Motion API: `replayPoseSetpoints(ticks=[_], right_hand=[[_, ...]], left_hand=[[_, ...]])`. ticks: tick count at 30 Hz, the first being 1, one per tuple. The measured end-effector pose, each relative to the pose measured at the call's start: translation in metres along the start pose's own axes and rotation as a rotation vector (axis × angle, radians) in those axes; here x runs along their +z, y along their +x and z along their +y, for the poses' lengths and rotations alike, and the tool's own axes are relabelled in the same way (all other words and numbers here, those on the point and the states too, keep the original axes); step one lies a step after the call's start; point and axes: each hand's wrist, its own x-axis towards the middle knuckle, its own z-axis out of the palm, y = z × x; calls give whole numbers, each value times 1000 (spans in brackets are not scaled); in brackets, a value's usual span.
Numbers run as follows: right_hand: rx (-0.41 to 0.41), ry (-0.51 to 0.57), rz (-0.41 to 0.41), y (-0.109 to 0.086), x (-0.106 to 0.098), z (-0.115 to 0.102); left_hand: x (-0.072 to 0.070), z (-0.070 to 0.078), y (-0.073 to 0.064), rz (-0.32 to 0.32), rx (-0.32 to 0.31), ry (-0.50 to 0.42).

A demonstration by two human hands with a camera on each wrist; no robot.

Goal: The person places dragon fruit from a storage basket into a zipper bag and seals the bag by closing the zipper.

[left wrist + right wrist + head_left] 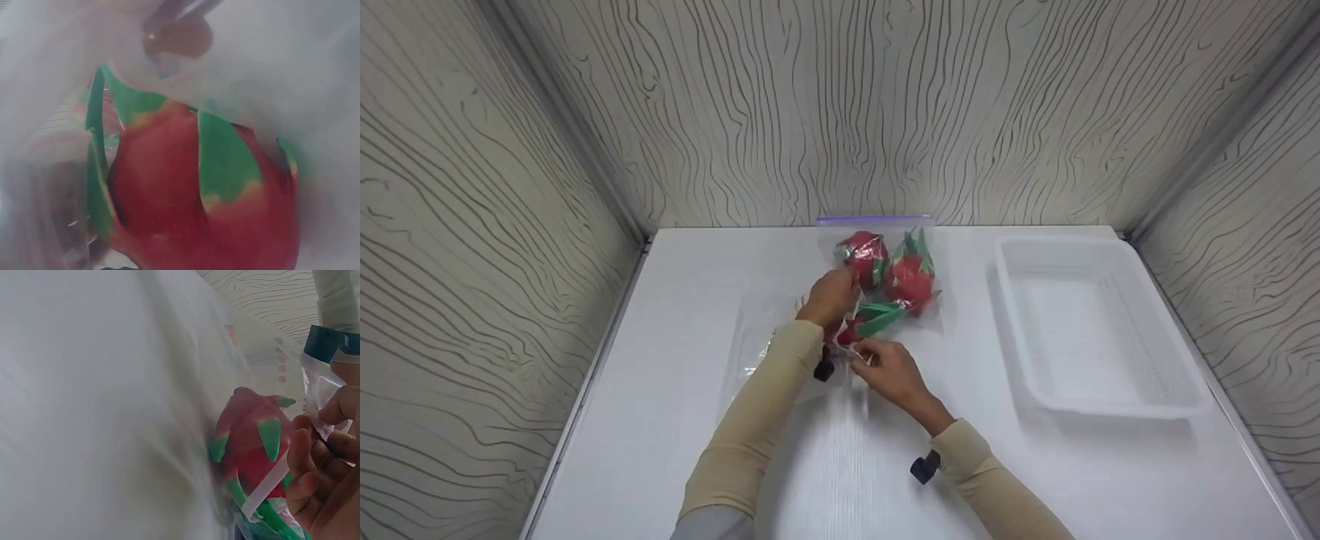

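Observation:
At the middle of the table, a clear plastic bag (757,322) spreads beneath my left forearm. My left hand (832,295) grips the far part of its mouth. My right hand (891,373) pinches the near edge between thumb and fingers, also visible in the right wrist view. Between the hands lies a red dragon fruit (847,332) with green leaf tips, at the bag's mouth. It fills much of the left wrist view, framed by hazy plastic. Just beyond, a zip bag (877,222) with a purple seal holds two more dragon fruits (911,281).
A white plastic basket (1110,409) with low walls stands at the table's right side. Wood-patterned panels (840,112) enclose the white table (675,450) at the back and both sides. Both wrists carry small black cameras (925,466).

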Motion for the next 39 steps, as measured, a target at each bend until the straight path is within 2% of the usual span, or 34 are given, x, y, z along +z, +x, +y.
replayPoseSetpoints(ticks=[7,13,19,29,34,39], right_hand=[[6,21,18,-1,-2,1],[14,31,48,-2,-6,6],[80,42,66,-3,-14,10],[121,52,140,0,-28,20],[142,63,170,1,-35,22],[161,66,174,2,-39,24]], left_hand=[[-3,-8,2,22,-78,-127],[-9,-12,-2,54,-98,-203],[-17,-17,-5,68,-120,-296],[-25,-23,-13,130,-97,-397],[-28,-24,-13,171,-56,-398],[-32,-26,-15,184,-51,-433]])
